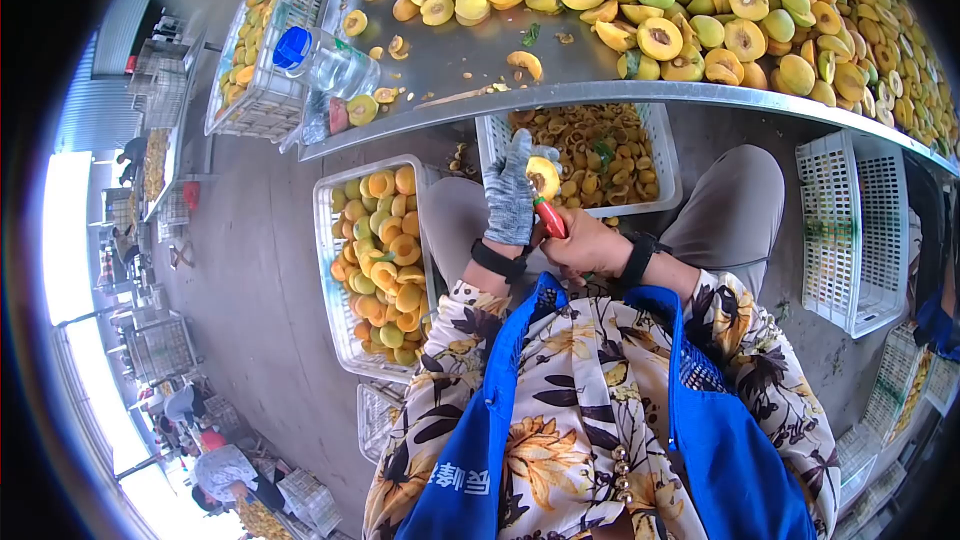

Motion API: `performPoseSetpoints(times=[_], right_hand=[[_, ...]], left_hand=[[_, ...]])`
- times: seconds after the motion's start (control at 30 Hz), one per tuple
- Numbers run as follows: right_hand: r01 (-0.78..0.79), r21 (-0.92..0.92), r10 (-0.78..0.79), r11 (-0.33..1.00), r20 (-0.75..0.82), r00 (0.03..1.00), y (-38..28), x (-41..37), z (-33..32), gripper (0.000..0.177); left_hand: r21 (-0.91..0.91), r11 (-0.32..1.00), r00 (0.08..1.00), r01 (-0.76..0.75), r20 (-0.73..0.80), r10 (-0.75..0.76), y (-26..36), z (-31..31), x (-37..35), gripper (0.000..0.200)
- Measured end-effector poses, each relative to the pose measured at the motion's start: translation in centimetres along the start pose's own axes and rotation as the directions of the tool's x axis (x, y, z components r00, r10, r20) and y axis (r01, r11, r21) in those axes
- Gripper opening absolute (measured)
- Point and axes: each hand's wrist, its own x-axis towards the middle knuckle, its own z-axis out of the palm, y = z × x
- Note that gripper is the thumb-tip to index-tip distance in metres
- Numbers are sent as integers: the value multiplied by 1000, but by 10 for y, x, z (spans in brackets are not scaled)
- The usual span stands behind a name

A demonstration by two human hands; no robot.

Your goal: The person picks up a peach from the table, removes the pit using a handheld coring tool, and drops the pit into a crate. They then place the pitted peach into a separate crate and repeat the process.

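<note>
My left hand [510,195], in a grey knitted glove, holds a halved yellow peach [543,177] between thumb and fingers. Bare, my right hand [588,243] is wrapped round the red handle of a small tool [549,217], whose tip meets the lower part of the peach half. Both hands are above my lap, close together. Beyond them, a white crate [672,175] of fruit pieces and scraps sits between my knees, partly under the metal table. Left of my leg stands a white crate [328,290] filled with peach halves.
The metal table [450,60] bears a large heap of halved peaches [660,38] and a clear bottle [340,65] with a blue cap. Stacked white crates [855,230] stand at the right, another fruit crate [255,70] at the upper left. People [225,475] are at the lower left.
</note>
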Motion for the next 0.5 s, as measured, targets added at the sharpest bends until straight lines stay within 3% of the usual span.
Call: performPoseSetpoints(times=[0.03,0.07,0.1,0.17,0.2,0.23,0.3,0.33,0.37,0.4,0.43,0.5], right_hand=[[13,-56,-16,998,-59,998,0,3,0,17],[-40,116,37,992,24,999,2,4,-4,16],[-46,117,43,992,27,999,3,3,-7,16],[-45,433,-87,900,282,955,-1,-1,-11,15],[50,399,-193,916,327,925,-12,-12,-6,14],[49,393,-191,918,331,924,-16,-14,-11,14],[220,551,-337,805,119,934,-28,-13,-26,13],[240,337,-244,911,-31,969,-30,-7,-32,13],[204,106,-181,973,-199,963,-29,5,-42,14],[-12,-492,-197,870,-370,908,-15,25,-62,18],[-198,-770,-332,606,-472,817,-6,28,-69,22],[-165,-858,-542,486,-444,714,6,27,-71,23]], left_hand=[[-91,995,999,38,-15,-39,-3,-2,2,36],[-88,968,971,236,69,-230,-2,-11,6,40],[-90,967,971,237,64,-232,-5,-17,8,40],[-256,906,928,336,253,-273,-12,-28,18,47],[-305,894,941,329,26,-337,-35,-41,39,53],[-308,895,943,322,24,-331,-33,-41,38,53],[-307,891,923,335,-82,-375,-29,-43,37,60],[-330,865,869,377,-196,-454,-14,-30,30,60],[-328,866,869,378,-197,-454,-13,-32,26,60],[-238,920,931,313,-117,-347,-9,-36,20,61],[-151,961,971,233,-19,-238,-4,-41,15,62],[-300,954,986,16,-151,-64,8,-62,7,39]])
